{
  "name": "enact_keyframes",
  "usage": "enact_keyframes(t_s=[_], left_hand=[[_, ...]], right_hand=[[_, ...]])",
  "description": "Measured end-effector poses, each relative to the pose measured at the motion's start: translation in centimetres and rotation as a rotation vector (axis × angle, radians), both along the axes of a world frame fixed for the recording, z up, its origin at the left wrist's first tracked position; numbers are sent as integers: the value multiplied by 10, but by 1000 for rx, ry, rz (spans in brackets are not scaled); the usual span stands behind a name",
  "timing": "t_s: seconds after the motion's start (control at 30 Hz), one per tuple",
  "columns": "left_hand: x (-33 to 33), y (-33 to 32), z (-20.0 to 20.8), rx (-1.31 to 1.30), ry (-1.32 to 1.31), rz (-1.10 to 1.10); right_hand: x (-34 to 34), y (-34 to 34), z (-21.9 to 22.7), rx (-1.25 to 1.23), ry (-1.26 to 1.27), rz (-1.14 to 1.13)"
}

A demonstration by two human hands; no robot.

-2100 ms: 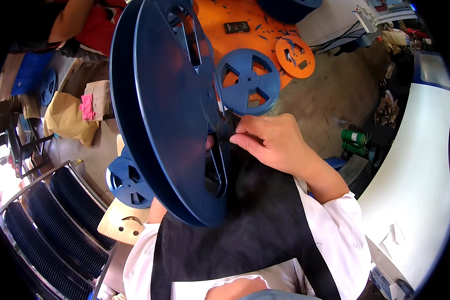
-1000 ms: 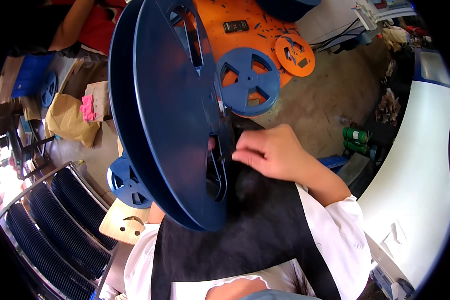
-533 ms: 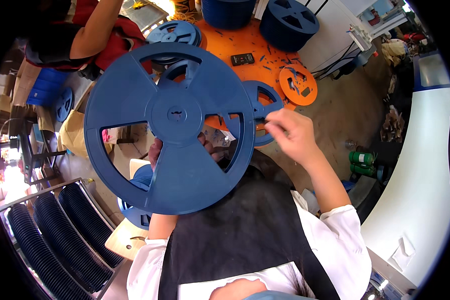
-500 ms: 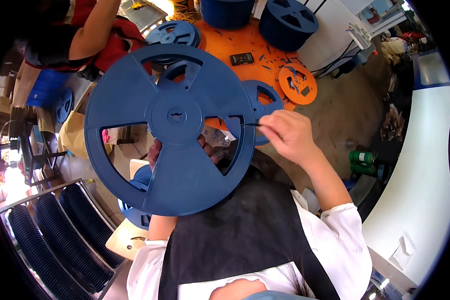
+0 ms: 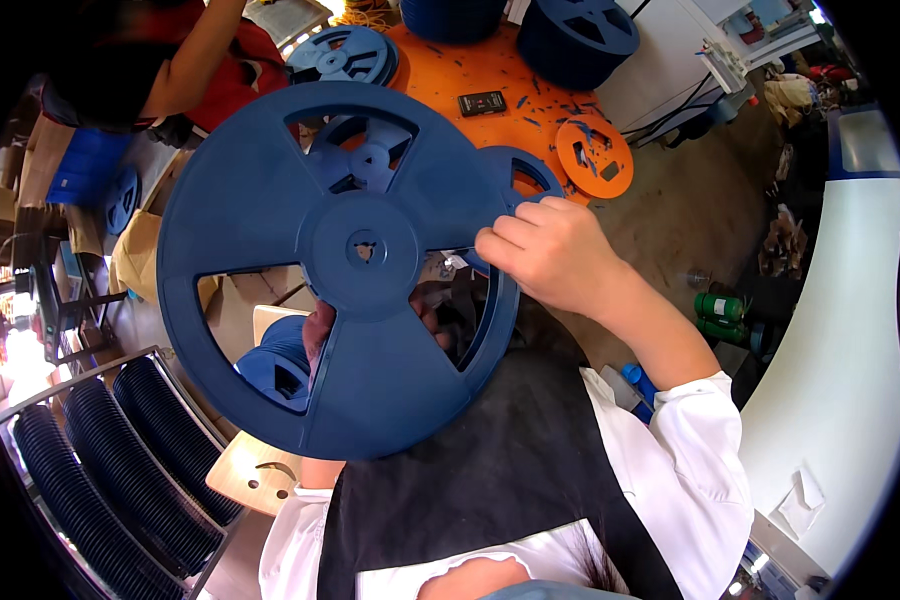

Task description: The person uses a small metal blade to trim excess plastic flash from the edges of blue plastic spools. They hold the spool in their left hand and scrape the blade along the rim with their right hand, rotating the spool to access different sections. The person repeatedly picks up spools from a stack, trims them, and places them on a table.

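Observation:
A big blue plastic reel (image 5: pixel 370 390) with three cut-out windows is held up in front of me. My left hand (image 5: pixel 319 338) grips it from behind; its fingers show partly through the lower windows and look closed around the reel's underside. At the right window's upper edge, near the rim, my right hand (image 5: pixel 550 250) is closed in a pinch. The thin dark tool seen in it a moment earlier is now mostly hidden by the fingers and the reel.
Beyond lies an orange round table (image 5: pixel 430 80) strewn with blue scraps, bearing stacked blue reels (image 5: pixel 580 50), a black phone-like device (image 5: pixel 482 103) and an orange disc (image 5: pixel 594 158). A rack of black ribbed rolls (image 5: pixel 120 470) stands at lower left. A co-worker's arm (image 5: pixel 195 60) is at upper left.
The reel has tilted and shifted slightly down. My right hand has moved left, onto the window's edge, with its fingers now covering the thin dark tool.

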State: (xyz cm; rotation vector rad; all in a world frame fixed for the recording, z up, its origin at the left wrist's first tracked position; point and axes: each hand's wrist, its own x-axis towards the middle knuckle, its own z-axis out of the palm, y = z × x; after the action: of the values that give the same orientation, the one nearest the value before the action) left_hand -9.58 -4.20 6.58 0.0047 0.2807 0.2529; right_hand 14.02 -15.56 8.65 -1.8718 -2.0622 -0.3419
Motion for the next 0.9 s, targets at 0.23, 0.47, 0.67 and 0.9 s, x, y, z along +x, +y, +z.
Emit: enact_keyframes(t_s=[0.23,0.47,0.67,0.9], left_hand=[[-2,1,-2,12,-32,-7],[3,-1,5,45,31,-18],[0,3,-9,31,-80,30],[30,10,-37,-156,-567,-274]], right_hand=[[6,2,14,58,44,67],[12,3,17,32,-18,60],[34,-27,11,168,565,-35],[45,31,-69,366,2136,-559]])
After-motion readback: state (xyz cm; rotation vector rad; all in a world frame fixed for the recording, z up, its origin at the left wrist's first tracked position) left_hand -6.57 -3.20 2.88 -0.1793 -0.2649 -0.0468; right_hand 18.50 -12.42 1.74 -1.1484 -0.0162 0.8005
